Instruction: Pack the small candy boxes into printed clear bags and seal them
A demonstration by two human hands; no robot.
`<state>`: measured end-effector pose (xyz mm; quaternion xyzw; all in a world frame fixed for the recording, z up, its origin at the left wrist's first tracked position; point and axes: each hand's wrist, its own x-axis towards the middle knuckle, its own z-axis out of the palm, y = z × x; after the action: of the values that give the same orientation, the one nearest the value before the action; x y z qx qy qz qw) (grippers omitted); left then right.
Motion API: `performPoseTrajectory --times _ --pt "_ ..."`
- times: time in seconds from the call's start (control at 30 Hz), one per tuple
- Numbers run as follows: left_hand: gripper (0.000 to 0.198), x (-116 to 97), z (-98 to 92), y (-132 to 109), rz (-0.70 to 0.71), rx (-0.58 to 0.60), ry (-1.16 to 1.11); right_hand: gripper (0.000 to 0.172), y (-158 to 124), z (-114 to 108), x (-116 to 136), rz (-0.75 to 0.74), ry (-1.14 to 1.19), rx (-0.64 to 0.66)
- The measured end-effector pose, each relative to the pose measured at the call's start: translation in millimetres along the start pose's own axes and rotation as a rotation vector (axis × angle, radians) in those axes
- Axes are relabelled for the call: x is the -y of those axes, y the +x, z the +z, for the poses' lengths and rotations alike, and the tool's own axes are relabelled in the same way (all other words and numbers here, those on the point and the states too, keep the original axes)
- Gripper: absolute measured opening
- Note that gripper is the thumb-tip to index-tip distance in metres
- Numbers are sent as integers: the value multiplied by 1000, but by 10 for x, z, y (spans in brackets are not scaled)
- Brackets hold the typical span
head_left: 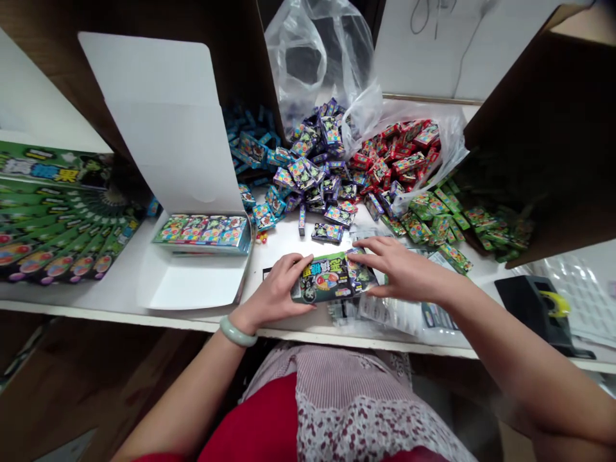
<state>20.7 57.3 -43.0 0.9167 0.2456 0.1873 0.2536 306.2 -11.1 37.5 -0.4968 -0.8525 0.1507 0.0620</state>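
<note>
My left hand [283, 287] is closed on the left end of a black-and-green printed card [323, 277], thumb on top and fingers along its edge. At the card's right end lies a small purple candy box [360, 269], which my right hand [395, 266] grips between thumb and fingers. Whether the box sits on the card or partly inside it, I cannot tell. Both things are low over the table's front edge. Just beyond them lie loose purple candy boxes [327, 232]. Clear plastic packaging [392, 314] lies beneath and beside my right hand.
An open white carton [192, 282] at left holds a row of candy boxes [202, 231]. Behind are piles of blue [253, 149], red [407, 160] and green boxes [440, 215]. Fanned printed cards [62, 231] lie far left, a black tape dispenser [536, 308] right.
</note>
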Motion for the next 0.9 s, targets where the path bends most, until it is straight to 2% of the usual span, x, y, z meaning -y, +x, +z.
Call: performPoseTrajectory --times 0.1,0.17,0.2,0.27,0.33,0.43,0.5,0.57,0.63,0.67,0.73,0.83,0.9 --pt "96 -30 51 -4 -15 -24 -40 79 41 89 12 -33 55 -47" --pt "97 -43 78 -13 -31 -57 -40 87 46 177 34 -16 149 -149" --pt "97 -47 86 -19 -43 -79 -33 83 42 221 53 16 187 -221" --pt "96 -56 90 -30 -65 -108 -21 61 23 296 114 78 233 -343" --pt "97 -70 80 -44 -79 -114 -34 41 5 345 182 90 263 -369" --pt "99 -81 44 -83 -97 -116 -108 33 48 385 188 69 399 -349" --pt "101 -72 3 -141 -113 -139 -175 28 204 415 98 153 561 -446" --pt "101 -61 -48 -227 -110 -160 -257 26 509 470 -5 245 709 -549" --pt "103 -62 -98 -327 -82 -170 -349 26 945 557 -38 230 744 -523" --pt "104 -68 -120 -376 -67 -173 -389 26 1193 610 -16 170 706 -453" --pt "107 -84 -152 -461 -46 -185 -443 26 1696 722 87 55 437 -318" --pt "109 -90 -175 -547 -53 -220 -464 35 2323 870 259 -14 279 -265" --pt "109 -75 -178 -581 -75 -231 -451 39 2577 931 307 -9 246 -260"
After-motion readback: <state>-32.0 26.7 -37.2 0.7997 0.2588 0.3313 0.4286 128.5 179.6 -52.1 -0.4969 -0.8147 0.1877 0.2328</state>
